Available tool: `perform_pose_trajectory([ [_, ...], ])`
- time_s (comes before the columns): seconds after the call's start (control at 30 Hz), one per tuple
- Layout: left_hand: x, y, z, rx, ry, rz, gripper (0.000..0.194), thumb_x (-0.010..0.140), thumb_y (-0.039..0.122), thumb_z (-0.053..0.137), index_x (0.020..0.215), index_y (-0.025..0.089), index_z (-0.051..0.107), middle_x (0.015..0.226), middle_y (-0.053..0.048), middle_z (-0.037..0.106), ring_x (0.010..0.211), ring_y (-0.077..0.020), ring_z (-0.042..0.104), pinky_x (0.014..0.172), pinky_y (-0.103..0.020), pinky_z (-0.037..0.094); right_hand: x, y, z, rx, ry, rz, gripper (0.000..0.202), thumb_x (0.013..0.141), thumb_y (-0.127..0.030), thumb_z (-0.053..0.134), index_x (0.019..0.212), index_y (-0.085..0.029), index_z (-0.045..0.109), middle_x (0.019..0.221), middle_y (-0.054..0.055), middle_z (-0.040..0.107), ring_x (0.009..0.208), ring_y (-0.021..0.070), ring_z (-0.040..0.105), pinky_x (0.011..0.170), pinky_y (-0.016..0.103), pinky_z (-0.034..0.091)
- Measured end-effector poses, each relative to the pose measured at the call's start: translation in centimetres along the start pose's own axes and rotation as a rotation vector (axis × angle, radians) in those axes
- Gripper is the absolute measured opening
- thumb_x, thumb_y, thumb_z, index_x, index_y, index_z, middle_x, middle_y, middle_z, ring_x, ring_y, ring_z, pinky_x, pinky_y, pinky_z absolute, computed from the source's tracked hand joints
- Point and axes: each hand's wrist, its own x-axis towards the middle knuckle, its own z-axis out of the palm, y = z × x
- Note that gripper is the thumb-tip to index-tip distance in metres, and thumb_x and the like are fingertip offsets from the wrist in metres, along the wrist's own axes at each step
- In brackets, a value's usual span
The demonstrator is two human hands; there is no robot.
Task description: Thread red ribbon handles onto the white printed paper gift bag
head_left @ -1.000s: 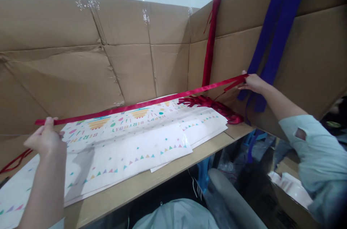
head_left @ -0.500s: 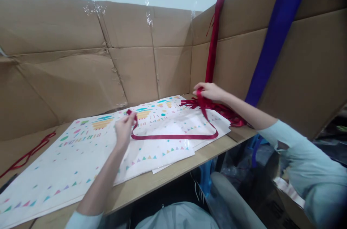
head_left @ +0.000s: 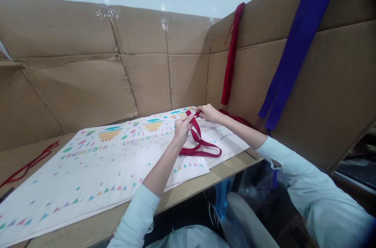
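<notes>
A: What do the hands hold?
B: The left hand [head_left: 181,126] and right hand [head_left: 208,112] meet at about 1 o'clock on the table [head_left: 188,191], fingers pinched on the two ends of a red ribbon [head_left: 202,147]; its loop sags onto the birthday paper [head_left: 96,166].

A: What might go wrong?
B: Probably slippage: satin is slick, so a loosened pinch would drop an end. The trailing loop could also twist, or drag the top sheet askew.

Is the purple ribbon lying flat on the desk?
No, the purple ribbon hangs down the cardboard wall on the right, while both hands hold a red ribbon over the birthday paper.
</notes>
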Motion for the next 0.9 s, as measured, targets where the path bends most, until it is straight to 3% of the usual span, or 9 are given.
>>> perform_pose_trajectory([
  [0.13,0.2,1.4,-2.9,0.149,0.092,0.028,0.035,0.059,0.042,0.071,0.061,0.009,0.058,0.043,0.005,0.034,0.039,-0.0035,0.026,0.041,-0.021,0.013,-1.1,5.8,0.5,-0.103,-0.064,0.176,0.026,0.086,-0.014,0.044,0.097,-0.012,0.068,0.094,0.009,0.066,0.084,0.0160,0.060,0.074,0.019,0.040],
  [0.3,0.2,3.6,-6.9,0.325,0.176,0.092,0.043,0.057,0.049,0.069,0.068,0.008,0.064,0.044,0.004,0.036,0.039,-0.0036,0.027,0.039,-0.020,0.014,-3.6,14.2,0.8,-0.200,-0.060,0.450,0.029,0.087,-0.018,0.043,0.096,-0.008,0.069,0.095,0.015,0.064,0.087,0.0214,0.061,0.075,0.024,0.042],
  [0.4,-0.1,3.6,-7.4,0.355,0.131,0.082,0.043,0.058,0.049,0.069,0.067,0.008,0.064,0.044,0.004,0.038,0.039,-0.0037,0.029,0.039,-0.019,0.016,-4.5,16.0,0.7,-0.188,-0.038,0.526,0.035,0.086,-0.024,0.047,0.115,-0.012,0.061,0.115,0.014,0.057,0.100,0.0256,0.056,0.084,0.030,0.042],
  [0.5,-0.5,2.9,-6.4,0.339,0.020,0.023,0.042,0.058,0.049,0.070,0.066,0.008,0.064,0.043,0.003,0.039,0.038,-0.0034,0.028,0.039,-0.019,0.018,-4.4,13.4,0.4,0.004,-0.068,0.387,0.044,0.083,-0.029,0.051,0.126,-0.018,0.053,0.126,0.010,0.050,0.105,0.0257,0.054,0.088,0.032,0.042],
  [0.6,-0.9,2.2,-5.0,0.296,-0.081,-0.029,0.042,0.060,0.049,0.070,0.069,0.008,0.067,0.037,0.004,0.036,0.038,-0.0045,0.031,0.041,-0.019,0.023,-3.7,7.2,0.2,0.425,-0.173,0.054,0.061,0.077,-0.036,0.060,0.133,-0.021,0.043,0.120,0.008,0.054,0.097,0.0206,0.057,0.083,0.029,0.046],
  [0.7,-1.2,2.1,-4.2,0.249,-0.158,-0.054,0.043,0.060,0.050,0.070,0.073,0.009,0.068,0.035,0.005,0.033,0.038,-0.0053,0.031,0.043,-0.020,0.026,-2.9,0.7,0.0,0.750,-0.301,-0.290,0.066,0.072,-0.033,0.065,0.133,-0.022,0.042,0.132,0.010,0.042,0.101,0.0186,0.055,0.079,0.027,0.048],
  [0.8,-1.5,2.5,-4.3,0.220,-0.198,-0.051,0.042,0.061,0.050,0.070,0.069,0.009,0.066,0.036,0.005,0.033,0.039,-0.0051,0.031,0.043,-0.019,0.026,-2.3,-3.2,-0.2,0.797,-0.285,-0.392,0.038,0.077,-0.030,0.057,0.111,-0.012,0.058,0.107,0.009,0.057,0.088,0.0156,0.057,0.072,0.025,0.046],
  [0.9,-1.8,3.0,-5.0,0.232,-0.192,-0.030,0.042,0.062,0.050,0.069,0.066,0.009,0.065,0.037,0.004,0.035,0.039,-0.0044,0.030,0.044,-0.020,0.029,-2.1,-4.6,-0.1,0.777,-0.323,-0.364,0.027,0.080,-0.031,0.053,0.089,-0.007,0.063,0.077,0.005,0.060,0.068,0.0119,0.053,0.061,0.022,0.041],
])
